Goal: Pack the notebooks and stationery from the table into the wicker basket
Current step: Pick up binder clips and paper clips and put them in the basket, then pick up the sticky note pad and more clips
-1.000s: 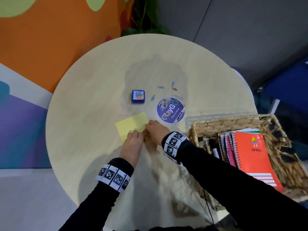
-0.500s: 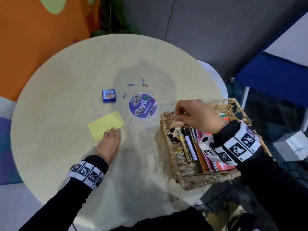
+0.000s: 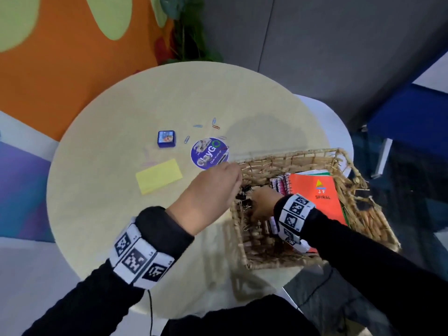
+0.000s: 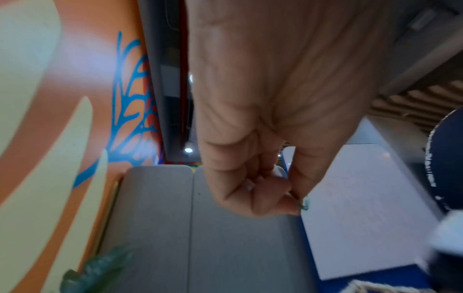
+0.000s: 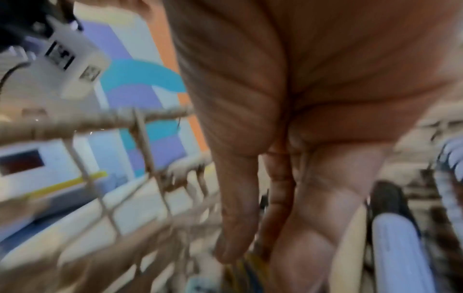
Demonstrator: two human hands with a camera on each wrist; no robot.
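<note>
Head view: I see a woven wicker basket (image 3: 298, 158) at the round pale bench (image 3: 121, 226) edge.
Basket contents: orange spiral notebook (image 3: 315, 197), black binder clips (image 3: 244, 196).
Left hand (image 4: 263, 178): fingertips pinched on a small paperclip (image 4: 304, 204).
Right hand (image 3: 263, 204): inside the basket, fingers straight.
Bench: flat yellow sticky pad (image 3: 158, 175), scattered clips.
Blur: right-wrist detail smeared.

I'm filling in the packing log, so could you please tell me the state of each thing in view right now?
Wicker basket: on the table edge, partly filled.
Orange notebook: lying in the basket.
Yellow sticky pad: flat on the table, unpacked.
Blue box: on the table, unpacked.
Paper clips: scattered on the table.
Left hand: over the basket rim, pinching something small.
Right hand: down inside the basket, grasp unclear.
</note>
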